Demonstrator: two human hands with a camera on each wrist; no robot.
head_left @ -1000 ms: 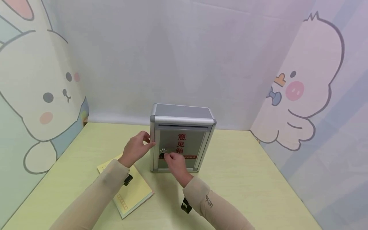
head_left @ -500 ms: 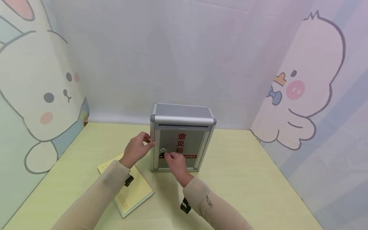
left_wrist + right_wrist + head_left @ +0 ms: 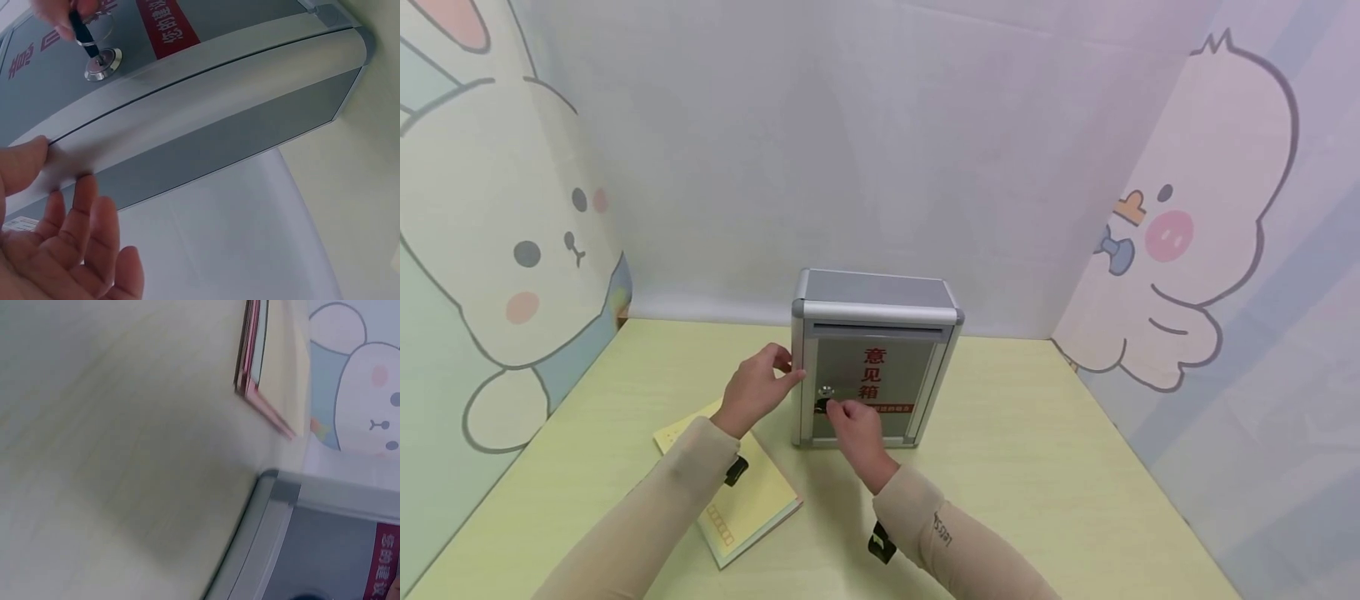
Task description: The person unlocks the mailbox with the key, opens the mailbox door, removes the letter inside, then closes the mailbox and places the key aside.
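A grey suggestion box (image 3: pixel 842 364) with a silver frame and red characters stands upright. My left hand (image 3: pixel 754 390) is at its left edge; in the left wrist view the thumb (image 3: pixel 28 164) touches the front frame and the loosely bent fingertips reach the side wall. With thumb and fingers, my right hand (image 3: pixel 859 429) pinches a black-headed key (image 3: pixel 80 28). The key's tip sits in the round metal lock (image 3: pixel 103 64) on the box's door. That door lies flush in its frame. The right wrist view catches mainly the box's lower corner (image 3: pixel 284 492).
A stack of yellow envelopes (image 3: pixel 752 500) lies on the pale wooden table (image 3: pixel 1015 467), left of the box and partly beneath the left forearm. A mail slot (image 3: pixel 880 331) runs across the box's upper front. Cartoon-printed curtains (image 3: pixel 880 150) hang behind and at both sides.
The right hand and wrist have shifted very slightly, with the key still pinched at the lock. The left hand, the box and the envelopes stay where they were.
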